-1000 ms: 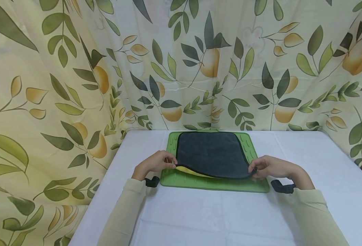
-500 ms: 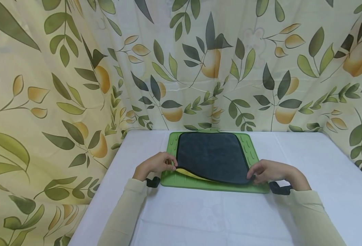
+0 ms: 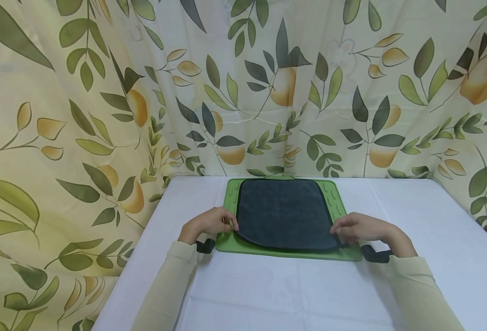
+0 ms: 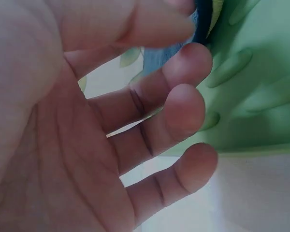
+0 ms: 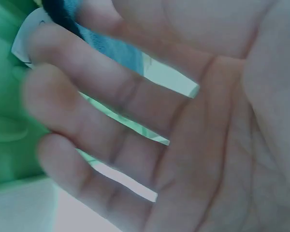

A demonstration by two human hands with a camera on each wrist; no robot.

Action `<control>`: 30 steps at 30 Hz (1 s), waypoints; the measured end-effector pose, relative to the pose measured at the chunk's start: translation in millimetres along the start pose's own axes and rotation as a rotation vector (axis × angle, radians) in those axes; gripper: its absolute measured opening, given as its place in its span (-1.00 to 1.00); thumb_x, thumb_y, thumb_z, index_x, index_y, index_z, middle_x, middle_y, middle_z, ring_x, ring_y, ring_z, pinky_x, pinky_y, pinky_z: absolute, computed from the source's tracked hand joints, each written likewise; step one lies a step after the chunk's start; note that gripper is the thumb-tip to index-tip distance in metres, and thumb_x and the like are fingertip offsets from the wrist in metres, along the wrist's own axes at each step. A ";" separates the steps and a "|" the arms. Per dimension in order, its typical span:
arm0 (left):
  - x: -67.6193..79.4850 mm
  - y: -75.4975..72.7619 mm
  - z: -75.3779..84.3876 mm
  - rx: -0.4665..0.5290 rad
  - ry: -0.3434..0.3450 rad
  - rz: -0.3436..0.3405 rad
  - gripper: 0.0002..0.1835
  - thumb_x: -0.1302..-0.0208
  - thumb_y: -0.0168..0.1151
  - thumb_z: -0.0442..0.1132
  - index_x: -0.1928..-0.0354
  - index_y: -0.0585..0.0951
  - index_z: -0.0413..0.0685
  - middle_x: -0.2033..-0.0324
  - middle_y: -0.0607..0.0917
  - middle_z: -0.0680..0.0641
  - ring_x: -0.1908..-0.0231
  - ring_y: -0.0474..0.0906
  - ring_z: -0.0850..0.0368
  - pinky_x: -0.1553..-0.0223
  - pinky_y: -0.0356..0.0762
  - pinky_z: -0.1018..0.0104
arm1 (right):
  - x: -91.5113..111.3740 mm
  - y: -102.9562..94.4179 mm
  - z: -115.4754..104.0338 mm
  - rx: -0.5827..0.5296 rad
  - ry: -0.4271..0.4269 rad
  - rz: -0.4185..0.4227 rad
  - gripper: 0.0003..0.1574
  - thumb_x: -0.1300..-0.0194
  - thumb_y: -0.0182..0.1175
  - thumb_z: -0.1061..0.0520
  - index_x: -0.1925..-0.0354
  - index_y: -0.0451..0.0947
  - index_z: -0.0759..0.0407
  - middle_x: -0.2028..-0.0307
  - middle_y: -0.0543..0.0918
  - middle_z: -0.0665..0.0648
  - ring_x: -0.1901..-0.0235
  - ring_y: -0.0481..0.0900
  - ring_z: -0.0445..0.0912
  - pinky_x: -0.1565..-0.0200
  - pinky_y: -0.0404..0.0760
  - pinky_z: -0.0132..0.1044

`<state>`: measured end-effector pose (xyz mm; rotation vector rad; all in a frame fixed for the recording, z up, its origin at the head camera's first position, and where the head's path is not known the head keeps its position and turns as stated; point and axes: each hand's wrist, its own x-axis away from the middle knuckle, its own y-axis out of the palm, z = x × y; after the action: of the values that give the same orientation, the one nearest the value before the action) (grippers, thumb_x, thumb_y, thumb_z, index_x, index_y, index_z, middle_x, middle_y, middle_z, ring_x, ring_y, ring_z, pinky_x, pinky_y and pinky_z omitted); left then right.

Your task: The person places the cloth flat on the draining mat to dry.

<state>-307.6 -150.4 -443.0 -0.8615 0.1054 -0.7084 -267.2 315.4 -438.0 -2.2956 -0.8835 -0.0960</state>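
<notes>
A dark blue-grey cloth [image 3: 282, 214] with a black bound edge lies spread on a green board [image 3: 243, 247] with raised drop-shaped ridges. At the cloth's near left corner, my left hand [image 3: 211, 221] pinches the edge between thumb and index finger. My right hand [image 3: 365, 227] does the same at the near right corner. In the left wrist view the cloth's edge [image 4: 202, 21] shows beside the thumb tip, with a strip of yellow underside; the other fingers are loosely bent. A white tag [image 5: 31, 34] hangs by the cloth in the right wrist view.
Under the board is a table with a white tablecloth [image 3: 268, 294]. A curtain [image 3: 285, 92] printed with leaves and fruit hangs behind and along the left. Each wrist carries a black band mount, such as the right mount [image 3: 376, 253].
The cloth's near edge has come down toward me onto the green board, and the yellow underside is hidden in the head view. Both hands have lowered slightly; the right has shifted a little left.
</notes>
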 end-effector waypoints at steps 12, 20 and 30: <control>-13.1 19.5 0.7 -0.064 0.004 0.062 -0.78 -0.29 0.45 -0.06 0.09 0.71 0.09 0.48 0.64 0.00 0.53 0.46 0.22 0.46 0.42 0.37 | -8.2 6.4 1.4 0.137 -0.001 0.072 -0.58 -0.33 0.33 0.14 -0.07 0.57 0.37 0.44 0.67 0.04 0.46 0.51 -0.20 0.36 0.50 -0.32; -13.7 23.1 -0.8 -0.085 -0.022 0.073 -0.68 -0.17 0.55 -0.13 0.07 0.68 0.05 0.50 0.62 0.02 0.53 0.47 0.21 0.45 0.43 0.37 | -9.1 10.7 -2.7 0.151 0.011 0.065 -0.50 -0.24 0.41 0.17 -0.06 0.52 0.38 0.49 0.60 0.02 0.49 0.50 -0.20 0.39 0.49 -0.33; -8.0 14.7 -0.4 -0.069 -0.024 0.150 -0.74 -0.28 0.46 -0.13 0.05 0.68 0.02 0.48 0.65 0.04 0.53 0.47 0.20 0.44 0.44 0.34 | -0.3 0.9 -0.7 0.147 0.044 0.128 -0.53 -0.35 0.33 0.09 -0.10 0.55 0.35 0.35 0.69 0.09 0.32 0.58 -0.08 0.27 0.55 -0.25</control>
<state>-306.1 -139.3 -455.5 -0.9177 0.1715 -0.5564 -266.8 314.3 -438.1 -2.1977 -0.6958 -0.0242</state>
